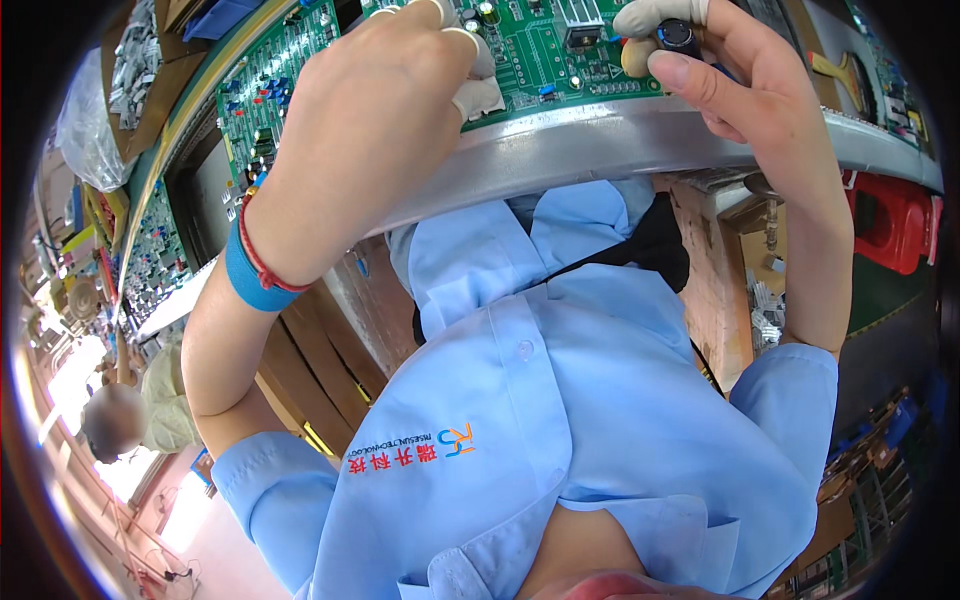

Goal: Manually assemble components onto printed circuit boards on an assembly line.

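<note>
A green circuit board lies at the metal edge of the bench, with capacitors, a heat sink and other small parts on it. My left hand is over the board's left part, its fingers in white finger cots and curled down. The back of the hand hides whatever those fingertips hold. Between the thumb and cot-covered fingers of my right hand is a black cylindrical capacitor, held just above the board's right side. More of the board, with blue and red parts, shows left of my left hand.
A rounded metal rail runs along the bench front. At the left are a cardboard box of grey parts, a clear plastic bag, more circuit boards and another person. A brush and red plastic item are at the right.
</note>
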The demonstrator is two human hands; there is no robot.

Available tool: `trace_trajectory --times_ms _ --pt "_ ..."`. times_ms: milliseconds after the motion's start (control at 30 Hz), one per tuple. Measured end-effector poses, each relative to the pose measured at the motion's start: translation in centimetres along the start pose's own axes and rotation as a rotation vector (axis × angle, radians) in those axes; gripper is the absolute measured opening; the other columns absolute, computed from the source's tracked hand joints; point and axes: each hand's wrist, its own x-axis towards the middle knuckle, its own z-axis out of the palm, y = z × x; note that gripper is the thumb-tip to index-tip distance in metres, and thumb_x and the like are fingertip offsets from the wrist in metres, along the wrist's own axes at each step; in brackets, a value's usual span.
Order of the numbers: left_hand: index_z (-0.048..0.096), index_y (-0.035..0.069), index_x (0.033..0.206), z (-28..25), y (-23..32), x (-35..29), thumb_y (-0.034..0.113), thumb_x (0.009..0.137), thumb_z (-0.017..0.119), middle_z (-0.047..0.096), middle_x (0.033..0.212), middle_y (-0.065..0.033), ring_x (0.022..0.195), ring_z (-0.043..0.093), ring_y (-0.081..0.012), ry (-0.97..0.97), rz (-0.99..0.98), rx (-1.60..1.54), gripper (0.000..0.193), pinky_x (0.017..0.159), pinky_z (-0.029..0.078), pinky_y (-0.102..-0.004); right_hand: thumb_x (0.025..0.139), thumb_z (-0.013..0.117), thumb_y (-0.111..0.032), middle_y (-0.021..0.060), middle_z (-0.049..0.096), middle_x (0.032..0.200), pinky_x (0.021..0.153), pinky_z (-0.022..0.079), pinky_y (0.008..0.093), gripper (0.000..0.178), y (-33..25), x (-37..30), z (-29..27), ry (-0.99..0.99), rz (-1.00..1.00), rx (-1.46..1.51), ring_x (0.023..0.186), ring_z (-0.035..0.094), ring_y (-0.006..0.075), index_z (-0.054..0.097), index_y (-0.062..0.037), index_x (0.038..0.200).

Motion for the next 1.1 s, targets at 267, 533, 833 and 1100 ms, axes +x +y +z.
trace_trajectory --times_ms 267,533,833,1100 --pt "0.07 -0.003 0.086 -1.7 1.8 1.5 0.01 0.082 0.073 0.068 0.086 -0.0085 0.074 0.063 -0.0154 -0.229 -0.122 0.105 0.013 0.065 0.05 -0.0293 0.091 0.066 -0.014 0.0062 0.063 0.093 0.08 0.05 0.0231 0.022 0.3 -0.5 0.5 0.085 -0.039 0.004 0.088 0.061 0.0105 0.059 0.0024 0.104" --pt "0.073 0.003 0.091 0.5 0.5 -2.4 0.013 0.076 0.073 0.062 0.09 -0.0113 0.079 0.061 -0.0313 0.077 0.032 0.111 0.019 0.071 0.05 -0.0393 0.093 0.061 -0.017 0.0019 0.066 0.098 0.058 0.04 0.0152 0.032 4.2 1.0 0.1 -0.056 -0.422 -0.187 0.07 0.049 0.0019 0.06 -0.0022 0.122" --pt "0.072 -0.003 0.085 -6.4 -3.8 -5.6 0.004 0.077 0.075 0.066 0.082 -0.0093 0.078 0.062 -0.0182 0.085 -0.568 -0.495 0.011 0.068 0.05 -0.0302 0.092 0.06 -0.015 -0.0002 0.067 0.09 0.049 0.032 0.0151 0.034 -1.4 3.9 4.9 -0.248 -0.072 -0.113 0.058 0.039 -0.0009 0.057 -0.0052 0.125" --pt "0.065 -0.004 0.11 -8.3 -7.9 -15.0 -0.001 0.093 0.055 0.061 0.101 -0.0098 0.089 0.06 -0.0179 0.254 -0.697 -0.46 0.02 0.081 0.05 -0.0305 0.086 0.066 -0.01 0.0035 0.065 0.076 0.059 0.043 0.026 0.025 -5.9 9.4 17.2 -0.342 -0.41 -0.599 0.067 0.059 0.0089 0.066 -0.0088 0.11"
